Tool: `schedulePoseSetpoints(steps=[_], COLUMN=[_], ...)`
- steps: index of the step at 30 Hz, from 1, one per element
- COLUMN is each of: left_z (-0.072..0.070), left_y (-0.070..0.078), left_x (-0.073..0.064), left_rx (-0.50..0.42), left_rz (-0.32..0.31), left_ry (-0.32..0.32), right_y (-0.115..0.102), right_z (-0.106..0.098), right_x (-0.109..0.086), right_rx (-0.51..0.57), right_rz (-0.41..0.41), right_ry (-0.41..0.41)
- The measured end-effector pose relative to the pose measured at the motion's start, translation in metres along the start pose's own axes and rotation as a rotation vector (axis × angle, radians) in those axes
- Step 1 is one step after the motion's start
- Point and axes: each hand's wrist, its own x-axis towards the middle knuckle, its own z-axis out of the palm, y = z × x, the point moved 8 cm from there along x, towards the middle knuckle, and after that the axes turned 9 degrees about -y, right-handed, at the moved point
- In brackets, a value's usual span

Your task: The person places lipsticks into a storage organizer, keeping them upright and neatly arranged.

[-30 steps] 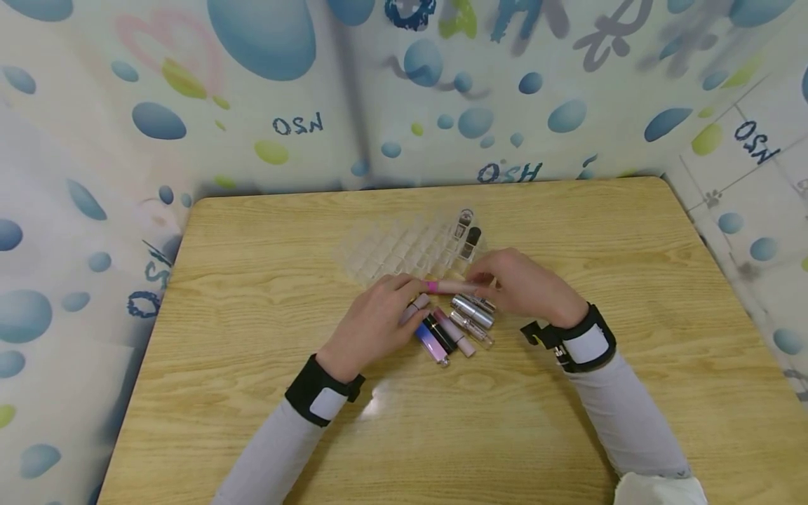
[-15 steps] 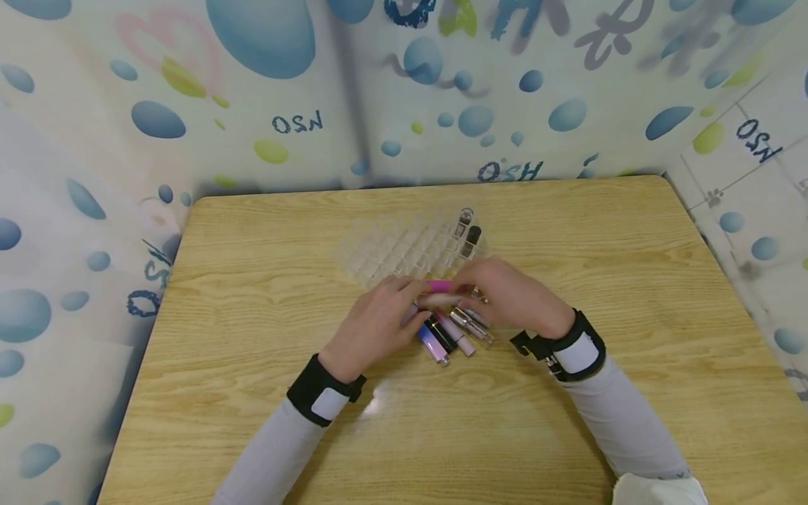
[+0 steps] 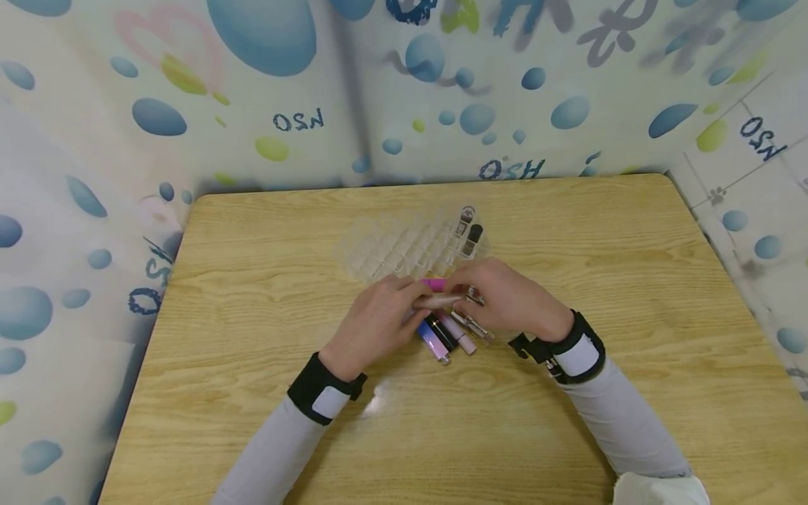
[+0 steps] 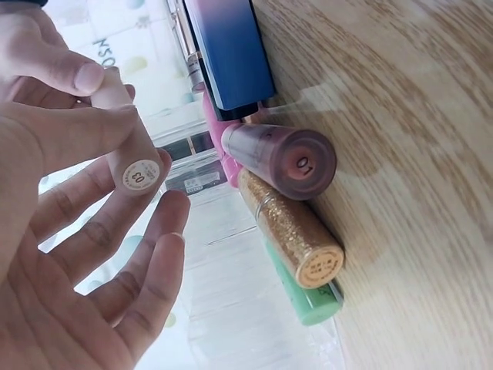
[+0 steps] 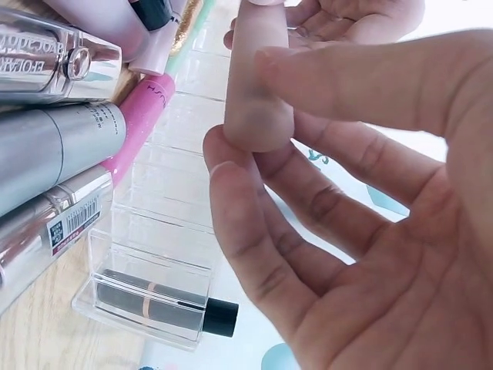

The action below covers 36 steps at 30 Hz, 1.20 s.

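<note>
A beige-pink lip gloss tube (image 3: 437, 301), marked 03 on its end in the left wrist view, spans both hands above the table. My left hand (image 3: 375, 322) pinches one end between thumb and index finger, the other fingers loosely bent. At the other end, my right hand (image 3: 508, 298) grips the tube with its thumb against curled fingers (image 5: 239, 223). Below lie a bright pink tube (image 5: 142, 116), a blue-purple tube (image 3: 433, 344), a black tube (image 3: 442, 331) and a pale pink tube (image 3: 463, 341). Silver tubes (image 5: 62, 154) lie under the right hand.
Behind the hands stands a clear compartment organizer (image 3: 398, 245), with dark-capped tubes (image 3: 472, 240) in its right end. A gold glitter tube (image 4: 289, 231) and a green tube (image 4: 308, 301) lie near the left hand. The wooden table (image 3: 265, 245) meets a patterned curtain at its back.
My right hand has moved left and slightly nearer, bringing the beige-pink tube to the left hand. The bright pink tube now shows behind it. The left hand has hardly moved.
</note>
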Motion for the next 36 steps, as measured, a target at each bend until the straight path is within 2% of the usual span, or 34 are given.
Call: schedulePoseSetpoints(steps=[5, 12, 19, 31, 36], left_z=[0.001, 0.001, 0.001, -0.006, -0.007], left_y=[0.0, 0.0, 0.002, 0.007, 0.008], left_x=[0.0, -0.001, 0.0, -0.002, -0.002], left_rx=[0.011, 0.002, 0.013, 0.021, 0.04], left_rz=[0.002, 0.012, 0.022, 0.043, 0.044], left_ry=[0.0, 0.007, 0.017, 0.08, 0.091], right_y=[-0.002, -0.01, -0.015, -0.031, -0.033], right_z=[-0.002, -0.008, -0.011, -0.023, -0.024], right_x=[-0.001, -0.003, -0.006, -0.011, -0.012], right_rx=[0.007, 0.067, 0.077, 0.158, 0.169], right_rz=[-0.001, -0.064, -0.067, -0.19, -0.214], right_ry=[0.012, 0.059, 0.078, 0.244, 0.272])
